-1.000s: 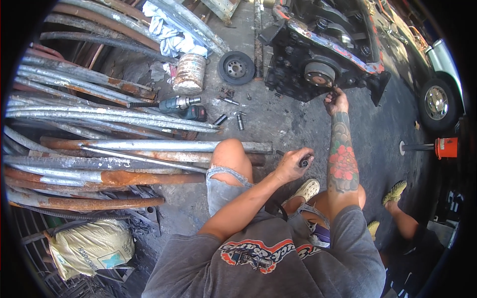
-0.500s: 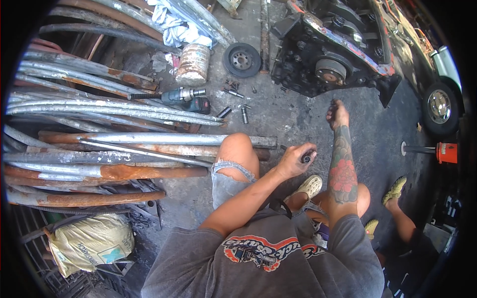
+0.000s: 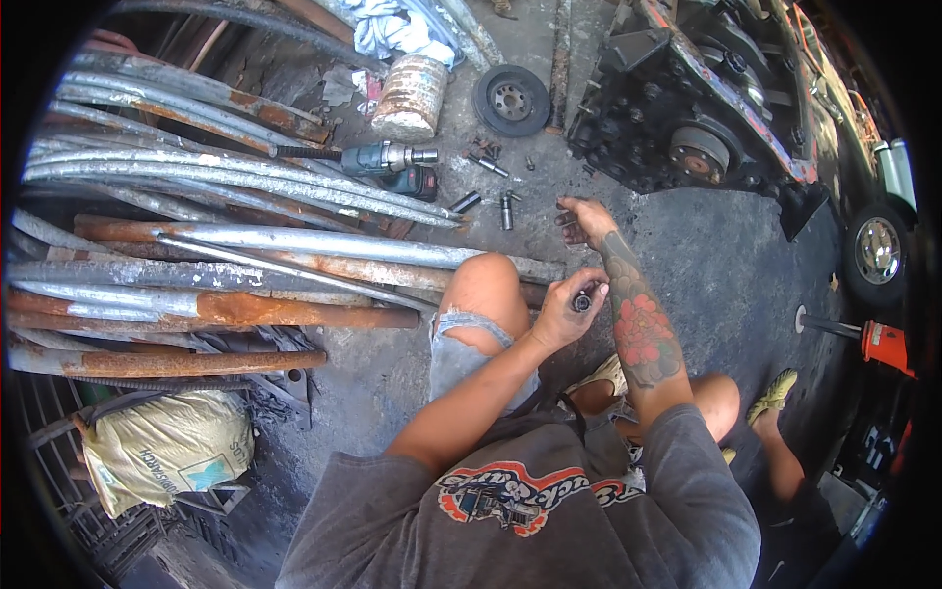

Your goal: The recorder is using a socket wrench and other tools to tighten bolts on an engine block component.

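Note:
My left hand (image 3: 561, 319) is closed around a dark, round-ended metal piece that looks like a socket (image 3: 583, 301); its end faces up and my fingers hide the rest. My right hand (image 3: 586, 222) reaches over the floor just beyond it, its blackened fingers apart and nothing visible in them. Nearest to those fingers, a deep socket (image 3: 507, 210) lies on the concrete. To its left is another dark socket (image 3: 465, 201), with a shiny metal extension piece (image 3: 489, 166) and small bolts farther off. A cordless impact wrench (image 3: 385, 157) rests by the pipes.
Long rusty pipes (image 3: 245, 239) fill the left side. A greasy engine block (image 3: 648, 137) stands at the far right. Beyond the tools are a black pulley (image 3: 511, 100) and a paint-stained can (image 3: 410, 96). Another person's foot (image 3: 772, 398) is at the right, near a red stand (image 3: 886, 346).
My right hand has swung left from near the engine block toward the loose sockets, its fingers extending. My left hand keeps its hold on the socket. The view has shifted slightly.

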`<state>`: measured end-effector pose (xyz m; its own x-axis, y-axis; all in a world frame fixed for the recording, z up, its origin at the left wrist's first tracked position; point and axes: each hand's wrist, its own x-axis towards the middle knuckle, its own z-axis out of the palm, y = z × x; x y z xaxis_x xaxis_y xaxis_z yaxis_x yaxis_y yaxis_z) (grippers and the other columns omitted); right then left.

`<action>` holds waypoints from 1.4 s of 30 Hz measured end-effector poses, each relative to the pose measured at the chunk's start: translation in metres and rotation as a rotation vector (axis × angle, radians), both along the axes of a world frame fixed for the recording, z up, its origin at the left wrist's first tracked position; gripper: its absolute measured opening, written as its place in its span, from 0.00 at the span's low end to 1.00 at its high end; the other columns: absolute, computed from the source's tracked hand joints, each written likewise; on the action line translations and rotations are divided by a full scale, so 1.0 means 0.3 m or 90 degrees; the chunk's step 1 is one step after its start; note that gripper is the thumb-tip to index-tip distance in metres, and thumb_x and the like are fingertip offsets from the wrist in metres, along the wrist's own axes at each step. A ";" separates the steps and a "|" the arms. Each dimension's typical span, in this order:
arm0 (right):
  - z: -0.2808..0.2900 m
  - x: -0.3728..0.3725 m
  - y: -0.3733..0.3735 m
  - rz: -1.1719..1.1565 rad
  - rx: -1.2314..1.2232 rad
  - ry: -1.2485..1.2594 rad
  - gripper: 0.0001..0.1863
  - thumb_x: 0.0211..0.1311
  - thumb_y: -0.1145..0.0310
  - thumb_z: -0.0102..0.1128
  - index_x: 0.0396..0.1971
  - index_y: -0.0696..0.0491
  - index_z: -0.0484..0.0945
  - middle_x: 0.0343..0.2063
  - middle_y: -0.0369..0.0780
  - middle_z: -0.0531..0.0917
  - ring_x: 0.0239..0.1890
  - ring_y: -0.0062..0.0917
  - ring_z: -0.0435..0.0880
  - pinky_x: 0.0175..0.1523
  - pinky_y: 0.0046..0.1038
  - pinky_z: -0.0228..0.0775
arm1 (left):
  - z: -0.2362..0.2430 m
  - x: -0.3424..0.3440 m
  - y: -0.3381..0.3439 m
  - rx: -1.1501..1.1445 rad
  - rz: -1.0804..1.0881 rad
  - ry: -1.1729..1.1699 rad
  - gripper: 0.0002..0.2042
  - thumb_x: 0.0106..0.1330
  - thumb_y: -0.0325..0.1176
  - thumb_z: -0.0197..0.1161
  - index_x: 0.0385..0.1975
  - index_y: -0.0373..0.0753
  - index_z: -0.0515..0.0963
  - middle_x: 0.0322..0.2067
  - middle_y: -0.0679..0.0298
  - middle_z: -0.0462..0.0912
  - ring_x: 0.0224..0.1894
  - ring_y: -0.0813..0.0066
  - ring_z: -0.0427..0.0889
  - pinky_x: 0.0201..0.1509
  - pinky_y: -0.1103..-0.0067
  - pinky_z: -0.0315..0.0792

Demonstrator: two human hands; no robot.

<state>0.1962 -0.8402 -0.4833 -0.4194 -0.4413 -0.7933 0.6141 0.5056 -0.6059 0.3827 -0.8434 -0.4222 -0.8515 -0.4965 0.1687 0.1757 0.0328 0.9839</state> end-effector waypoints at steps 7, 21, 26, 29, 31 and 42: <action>0.152 -0.031 0.288 0.041 0.078 0.188 0.20 0.61 0.59 0.55 0.45 0.60 0.74 0.29 0.41 0.80 0.24 0.24 0.79 0.26 0.28 0.74 | 0.020 -0.068 -0.014 -0.002 -0.068 -0.005 0.06 0.62 0.24 0.60 0.37 0.36 0.75 0.23 0.66 0.76 0.25 0.84 0.74 0.30 0.83 0.69; 0.454 0.203 0.855 0.082 0.051 0.341 0.26 0.63 0.56 0.57 0.53 0.61 0.72 0.33 0.41 0.82 0.34 0.22 0.80 0.40 0.24 0.73 | 0.023 -0.359 0.005 0.080 -0.227 -0.105 0.06 0.63 0.26 0.61 0.38 0.34 0.75 0.20 0.69 0.74 0.22 0.84 0.70 0.26 0.85 0.65; 0.252 0.171 0.912 0.407 0.223 0.545 0.22 0.60 0.60 0.58 0.48 0.62 0.74 0.35 0.52 0.82 0.40 0.41 0.82 0.47 0.38 0.72 | 0.045 -0.382 0.062 0.034 -0.194 -0.155 0.07 0.64 0.26 0.59 0.38 0.31 0.75 0.19 0.68 0.73 0.21 0.82 0.70 0.27 0.82 0.65; 0.234 0.074 0.861 0.373 0.071 0.500 0.25 0.58 0.61 0.59 0.51 0.63 0.72 0.39 0.54 0.81 0.47 0.45 0.79 0.53 0.40 0.70 | 0.068 -0.393 0.094 0.049 -0.162 -0.167 0.08 0.62 0.26 0.59 0.38 0.31 0.74 0.19 0.65 0.71 0.20 0.78 0.69 0.27 0.80 0.65; 0.215 0.031 0.829 0.421 0.032 0.460 0.31 0.59 0.61 0.59 0.58 0.61 0.64 0.47 0.53 0.78 0.52 0.44 0.77 0.57 0.39 0.67 | 0.103 -0.390 0.121 0.110 -0.147 -0.154 0.08 0.59 0.25 0.59 0.37 0.31 0.75 0.17 0.67 0.66 0.19 0.78 0.65 0.27 0.78 0.64; 0.140 0.042 0.737 0.439 -0.159 0.439 0.33 0.56 0.57 0.63 0.59 0.56 0.66 0.52 0.54 0.72 0.55 0.46 0.73 0.58 0.39 0.66 | 0.631 -0.438 0.176 0.190 -0.220 -0.027 0.11 0.63 0.33 0.55 0.42 0.34 0.73 0.12 0.69 0.59 0.15 0.79 0.59 0.22 0.78 0.59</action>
<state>0.2087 -0.6190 -0.4413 -0.3428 -0.8813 -0.3253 -0.2889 0.4284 -0.8561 0.2514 -0.7905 -0.2331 -0.9789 -0.2029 0.0226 0.0855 -0.3067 0.9480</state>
